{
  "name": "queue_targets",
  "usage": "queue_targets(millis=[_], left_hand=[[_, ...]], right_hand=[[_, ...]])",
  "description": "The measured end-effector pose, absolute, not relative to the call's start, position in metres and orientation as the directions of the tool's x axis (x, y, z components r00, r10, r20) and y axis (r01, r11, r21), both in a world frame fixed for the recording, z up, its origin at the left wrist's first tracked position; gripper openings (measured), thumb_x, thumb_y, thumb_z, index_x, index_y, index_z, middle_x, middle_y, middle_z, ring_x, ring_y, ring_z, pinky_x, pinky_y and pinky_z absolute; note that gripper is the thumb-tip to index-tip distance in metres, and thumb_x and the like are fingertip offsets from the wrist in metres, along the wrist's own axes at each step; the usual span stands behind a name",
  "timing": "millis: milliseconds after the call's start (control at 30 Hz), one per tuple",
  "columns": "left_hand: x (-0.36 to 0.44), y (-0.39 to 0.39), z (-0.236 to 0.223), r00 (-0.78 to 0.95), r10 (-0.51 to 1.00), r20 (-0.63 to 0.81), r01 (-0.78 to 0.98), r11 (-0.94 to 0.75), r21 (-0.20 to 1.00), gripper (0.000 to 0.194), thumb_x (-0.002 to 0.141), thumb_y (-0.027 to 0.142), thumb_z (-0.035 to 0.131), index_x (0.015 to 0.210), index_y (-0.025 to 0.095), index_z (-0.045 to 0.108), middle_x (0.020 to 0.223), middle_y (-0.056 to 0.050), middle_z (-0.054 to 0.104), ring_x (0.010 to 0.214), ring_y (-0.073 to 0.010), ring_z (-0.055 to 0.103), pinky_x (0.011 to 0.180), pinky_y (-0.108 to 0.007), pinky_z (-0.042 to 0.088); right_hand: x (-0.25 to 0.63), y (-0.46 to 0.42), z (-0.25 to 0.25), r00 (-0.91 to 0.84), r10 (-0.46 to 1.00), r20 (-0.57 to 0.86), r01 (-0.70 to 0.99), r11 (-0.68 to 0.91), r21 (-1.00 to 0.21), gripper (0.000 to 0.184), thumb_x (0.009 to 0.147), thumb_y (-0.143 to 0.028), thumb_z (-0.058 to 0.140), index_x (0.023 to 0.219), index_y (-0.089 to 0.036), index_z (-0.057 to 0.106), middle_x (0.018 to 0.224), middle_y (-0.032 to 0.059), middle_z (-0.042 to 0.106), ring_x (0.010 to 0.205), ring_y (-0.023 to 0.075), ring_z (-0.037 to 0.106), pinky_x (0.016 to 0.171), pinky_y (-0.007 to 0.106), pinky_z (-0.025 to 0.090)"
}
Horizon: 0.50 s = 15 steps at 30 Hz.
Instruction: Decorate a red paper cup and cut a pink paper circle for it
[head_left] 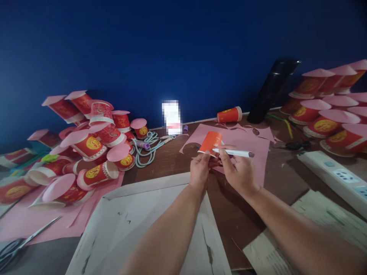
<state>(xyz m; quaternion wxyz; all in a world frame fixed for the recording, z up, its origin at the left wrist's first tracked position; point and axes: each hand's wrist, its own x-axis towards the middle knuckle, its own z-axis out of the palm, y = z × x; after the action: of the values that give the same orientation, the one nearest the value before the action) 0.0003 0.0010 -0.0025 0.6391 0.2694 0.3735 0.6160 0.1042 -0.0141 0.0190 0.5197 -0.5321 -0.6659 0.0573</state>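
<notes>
Over the middle of the table, my left hand (pixel 200 170) grips a red paper cup (pixel 210 142) near its white rim, which faces toward me. The cup is tilted, its base pointing away. My right hand (pixel 239 167) is closed around a white marker pen (pixel 235 152). The pen's tip is at the cup's side, close to the rim; whether it touches I cannot tell. Beneath the cup lies a pink paper sheet (pixel 259 149) with curved pieces cut out of it. Some fingers of both hands are hidden behind the cup and pen.
Red cups with pink paper discs are heaped at left (pixel 91 147) and stacked at right (pixel 323 124). Scissors (pixel 28 238) lie front left. A white board (pixel 137 221), a power strip (pixel 338 177), a coiled cable (pixel 146 152), a black flask (pixel 269 91) and a lit phone (pixel 172 116) surround my hands.
</notes>
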Motion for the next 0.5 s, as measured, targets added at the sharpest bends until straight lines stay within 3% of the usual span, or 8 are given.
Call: queue_targets(millis=[333, 500], left_hand=[[-0.0003, 0.0012, -0.0034, -0.041, 0.989, -0.141, -0.589, 0.090, 0.803, 0.030, 0.067, 0.042, 0.072, 0.069, 0.013, 0.065, 0.061, -0.002, 0.061, 0.063, -0.0155, 0.063, 0.066, -0.029, 0.050], [-0.0001, 0.0016, -0.0036, -0.031, 0.990, -0.137, -0.576, 0.094, 0.812, 0.032, 0.066, 0.045, 0.072, 0.066, 0.014, 0.065, 0.060, -0.003, 0.064, 0.058, -0.0145, 0.063, 0.063, -0.028, 0.049]], right_hand=[[0.1053, -0.0150, 0.0164, 0.074, 0.805, 0.588, 0.593, 0.439, -0.675, 0.026, 0.092, -0.039, 0.049, 0.098, -0.020, 0.066, 0.091, 0.0085, 0.073, 0.084, 0.0233, 0.069, 0.079, 0.039, 0.056], [0.1048, -0.0142, 0.0172, 0.097, 0.770, 0.631, 0.637, 0.439, -0.634, 0.024, 0.092, -0.036, 0.050, 0.100, -0.019, 0.065, 0.094, 0.0090, 0.072, 0.082, 0.0206, 0.069, 0.079, 0.034, 0.055]])
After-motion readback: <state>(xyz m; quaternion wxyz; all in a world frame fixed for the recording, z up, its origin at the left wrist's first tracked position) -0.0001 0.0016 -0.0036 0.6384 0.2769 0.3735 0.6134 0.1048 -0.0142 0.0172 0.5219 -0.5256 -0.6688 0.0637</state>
